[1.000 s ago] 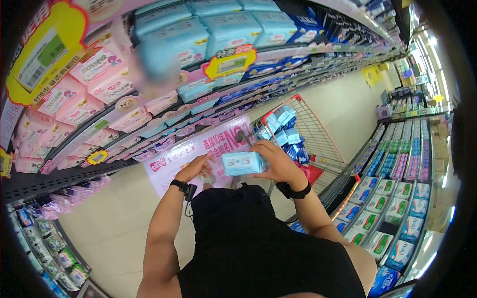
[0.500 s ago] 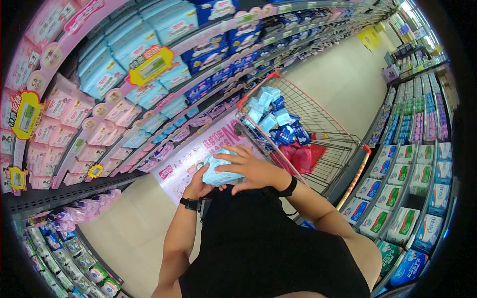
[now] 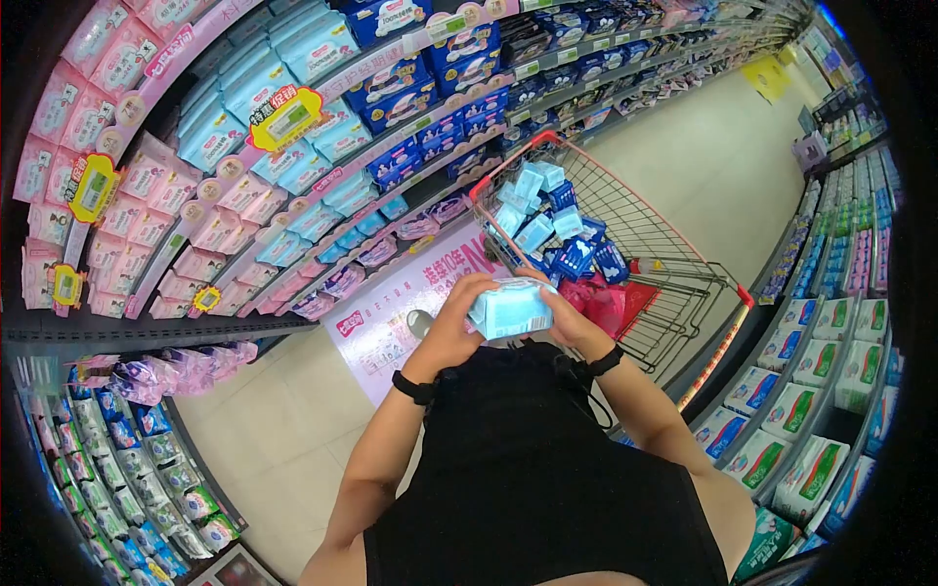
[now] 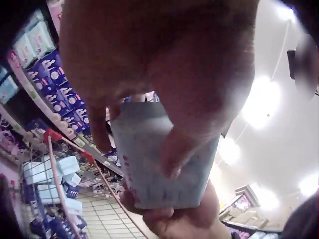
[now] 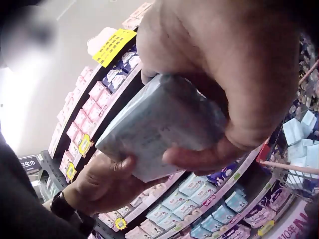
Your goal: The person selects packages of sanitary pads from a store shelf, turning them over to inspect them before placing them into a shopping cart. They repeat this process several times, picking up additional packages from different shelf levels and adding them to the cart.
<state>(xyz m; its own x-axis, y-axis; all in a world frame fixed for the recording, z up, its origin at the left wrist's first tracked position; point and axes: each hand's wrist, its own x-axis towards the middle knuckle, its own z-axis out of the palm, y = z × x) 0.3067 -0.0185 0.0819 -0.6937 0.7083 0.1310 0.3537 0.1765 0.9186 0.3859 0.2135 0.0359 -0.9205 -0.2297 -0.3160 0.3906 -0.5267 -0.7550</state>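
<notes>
A light blue package [image 3: 511, 309] with a barcode on one side is held between both hands in front of the body. My left hand [image 3: 451, 330] grips one end of it, and my right hand [image 3: 576, 327] grips the other. The left wrist view has the package [image 4: 154, 164] with the left thumb lying across its face and the right hand [image 4: 184, 219] behind its lower end. In the right wrist view, the right thumb presses the package [image 5: 154, 129], while the left hand [image 5: 107, 181] supports its lower corner.
Just beyond the hands stands a shopping cart [image 3: 674, 256] holding several light blue and dark blue packs and a pink-red bag [image 3: 593, 305]. Stocked shelves [image 3: 176, 244] line the left side, with more shelves [image 3: 782, 391] at the right. A printed pink floor sheet [image 3: 391, 303] lies below.
The package has passed from the right hand to the left, then into both hands, turning so its barcode side shows. The cart and shelves have shifted in the head view.
</notes>
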